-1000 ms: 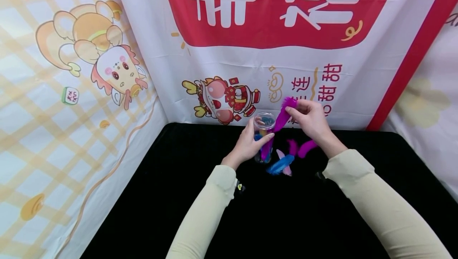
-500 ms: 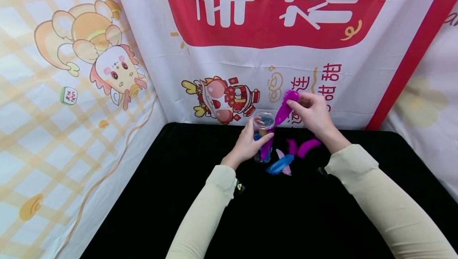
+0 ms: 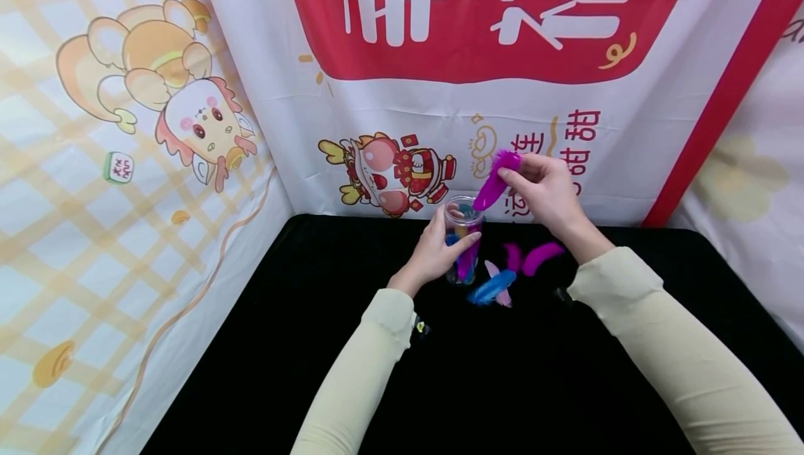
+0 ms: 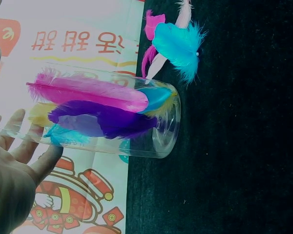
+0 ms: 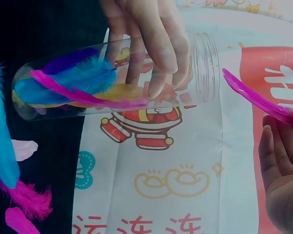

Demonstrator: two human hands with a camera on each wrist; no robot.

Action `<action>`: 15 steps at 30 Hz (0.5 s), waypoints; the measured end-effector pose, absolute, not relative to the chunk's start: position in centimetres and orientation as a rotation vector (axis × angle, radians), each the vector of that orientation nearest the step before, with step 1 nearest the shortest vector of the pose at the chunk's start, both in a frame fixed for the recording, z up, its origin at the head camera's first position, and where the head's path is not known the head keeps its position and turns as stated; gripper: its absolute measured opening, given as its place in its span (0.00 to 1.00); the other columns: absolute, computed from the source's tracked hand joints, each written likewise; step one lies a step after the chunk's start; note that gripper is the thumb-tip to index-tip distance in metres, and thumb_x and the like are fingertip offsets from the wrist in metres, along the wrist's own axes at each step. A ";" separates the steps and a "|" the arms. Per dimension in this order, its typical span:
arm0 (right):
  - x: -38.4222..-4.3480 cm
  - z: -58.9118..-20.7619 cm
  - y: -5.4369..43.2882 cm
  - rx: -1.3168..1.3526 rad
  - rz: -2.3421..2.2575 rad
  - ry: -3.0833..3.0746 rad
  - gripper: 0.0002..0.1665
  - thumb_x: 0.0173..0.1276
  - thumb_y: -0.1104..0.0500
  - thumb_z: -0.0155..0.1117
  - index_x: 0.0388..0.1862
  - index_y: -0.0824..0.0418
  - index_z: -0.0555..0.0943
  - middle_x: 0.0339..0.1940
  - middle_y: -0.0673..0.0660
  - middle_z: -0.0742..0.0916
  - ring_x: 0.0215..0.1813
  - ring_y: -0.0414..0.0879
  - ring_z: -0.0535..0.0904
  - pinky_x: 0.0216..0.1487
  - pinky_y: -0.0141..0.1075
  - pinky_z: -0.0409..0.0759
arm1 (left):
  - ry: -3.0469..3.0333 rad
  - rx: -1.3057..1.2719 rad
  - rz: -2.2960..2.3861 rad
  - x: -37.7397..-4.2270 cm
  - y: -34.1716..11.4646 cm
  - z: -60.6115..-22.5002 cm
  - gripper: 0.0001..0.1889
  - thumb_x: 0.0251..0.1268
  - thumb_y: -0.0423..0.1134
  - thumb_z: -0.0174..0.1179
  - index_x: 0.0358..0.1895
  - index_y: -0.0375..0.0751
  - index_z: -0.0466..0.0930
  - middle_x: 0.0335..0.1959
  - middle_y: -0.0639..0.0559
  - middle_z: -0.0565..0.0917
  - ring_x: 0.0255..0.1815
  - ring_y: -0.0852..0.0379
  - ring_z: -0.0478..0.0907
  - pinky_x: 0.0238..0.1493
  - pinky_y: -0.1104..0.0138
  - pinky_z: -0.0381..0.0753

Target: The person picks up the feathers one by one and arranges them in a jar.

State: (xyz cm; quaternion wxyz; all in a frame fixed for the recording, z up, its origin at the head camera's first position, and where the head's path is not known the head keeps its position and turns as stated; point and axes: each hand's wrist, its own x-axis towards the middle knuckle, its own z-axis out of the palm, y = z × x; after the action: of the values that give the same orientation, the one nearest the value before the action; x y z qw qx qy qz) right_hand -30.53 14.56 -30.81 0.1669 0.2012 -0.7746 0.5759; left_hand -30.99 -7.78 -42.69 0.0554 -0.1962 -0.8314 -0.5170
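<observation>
My left hand [image 3: 433, 249] grips a clear jar [image 3: 463, 212] with a threaded, lidless mouth. Purple, blue, magenta and yellow feathers lie inside it, and the purple feather [image 4: 102, 119] shows well in the left wrist view. Between thumb and fingers my right hand [image 3: 549, 193] pinches a magenta feather [image 3: 493, 183], its tip close to the jar's rim. In the right wrist view the tip of that magenta feather [image 5: 249, 92] is just outside the mouth. Beside the jar's base a blue feather [image 3: 493, 289] lies across a pale pink feather [image 3: 504, 298].
Two more magenta feathers, one a curved feather [image 3: 543, 257], lie on the black-covered table [image 3: 477, 385] right of the jar. A printed white cloth backdrop [image 3: 402, 113] rises behind the table's far edge. Another printed cloth [image 3: 125, 232] hangs at the left.
The right hand first rose, lifting the magenta feather up and away beside the jar. Since then it has shifted slightly left, bringing the feather's tip over the rim. The left hand stays put.
</observation>
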 end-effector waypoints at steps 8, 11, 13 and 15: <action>-30.7 -30.7 14.0 0.614 1.611 -2.253 0.15 0.72 0.56 0.70 0.49 0.66 0.88 0.39 0.60 0.91 0.35 0.39 0.84 0.33 0.29 0.80 | -2.542 -0.580 -1.559 -31.1 -7.8 -42.7 0.46 0.68 0.65 0.62 0.79 0.46 0.53 0.72 0.51 0.69 0.69 0.55 0.72 0.72 0.54 0.69; -30.9 -30.8 13.8 0.612 1.600 -2.267 0.14 0.72 0.58 0.69 0.50 0.67 0.87 0.39 0.61 0.91 0.33 0.41 0.84 0.32 0.29 0.79 | -2.548 -0.575 -1.548 -31.1 -7.8 -42.7 0.46 0.68 0.65 0.62 0.80 0.46 0.52 0.73 0.51 0.68 0.70 0.55 0.71 0.72 0.54 0.70; -30.9 -30.8 13.7 0.623 1.589 -2.270 0.13 0.73 0.59 0.69 0.48 0.68 0.87 0.38 0.63 0.91 0.32 0.44 0.84 0.30 0.29 0.78 | -2.548 -0.573 -1.547 -31.1 -7.8 -42.7 0.46 0.68 0.65 0.62 0.80 0.47 0.52 0.73 0.50 0.68 0.70 0.55 0.71 0.72 0.55 0.70; -30.9 -30.9 13.6 0.633 1.588 -2.265 0.13 0.72 0.59 0.69 0.47 0.68 0.87 0.38 0.65 0.90 0.32 0.48 0.84 0.29 0.30 0.78 | -2.547 -0.575 -1.550 -31.1 -7.8 -42.7 0.46 0.68 0.65 0.62 0.80 0.48 0.52 0.73 0.50 0.68 0.70 0.55 0.71 0.72 0.55 0.70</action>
State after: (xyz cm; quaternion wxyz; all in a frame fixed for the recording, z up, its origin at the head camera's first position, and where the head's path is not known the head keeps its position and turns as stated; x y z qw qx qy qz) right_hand -30.94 13.58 -30.89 0.1515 0.2204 -0.7889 0.5532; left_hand -31.11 -7.80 -42.70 0.0526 -0.1891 -0.8377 -0.5096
